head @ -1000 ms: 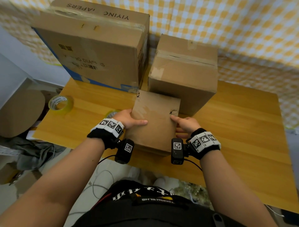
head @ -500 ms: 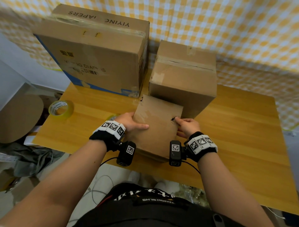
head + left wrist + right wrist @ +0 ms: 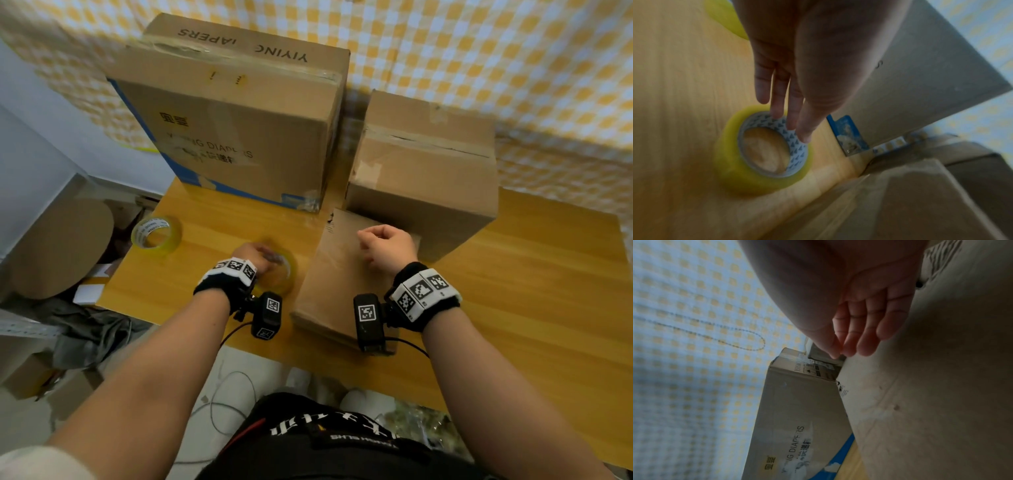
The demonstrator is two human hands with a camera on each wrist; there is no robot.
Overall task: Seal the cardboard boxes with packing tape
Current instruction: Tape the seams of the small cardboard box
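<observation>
A small cardboard box (image 3: pixel 337 274) (image 3: pixel 931 386) lies flat near the table's front edge. Left of it stands a yellowish roll of packing tape (image 3: pixel 282 274) (image 3: pixel 764 151). My left hand (image 3: pixel 258 255) (image 3: pixel 789 123) reaches down onto the roll, its straight fingertips (image 3: pixel 777 113) touching the patterned core rim. My right hand (image 3: pixel 385 245) (image 3: pixel 846 350) hovers over the far part of the small box, its fingers loosely curled and holding nothing. Behind stand a large diaper box (image 3: pixel 239 130) (image 3: pixel 797 418) and a medium box (image 3: pixel 424 171).
A second tape roll (image 3: pixel 156 234) sits near the wooden table's (image 3: pixel 513 308) left edge. A checked cloth (image 3: pixel 479 51) hangs behind the boxes. More cardboard and grey cloth (image 3: pixel 85 329) lie on the floor to the left.
My left hand has let go of the small box's left side and moved left onto the tape roll. My right hand has left the box's right edge and now hovers over its top.
</observation>
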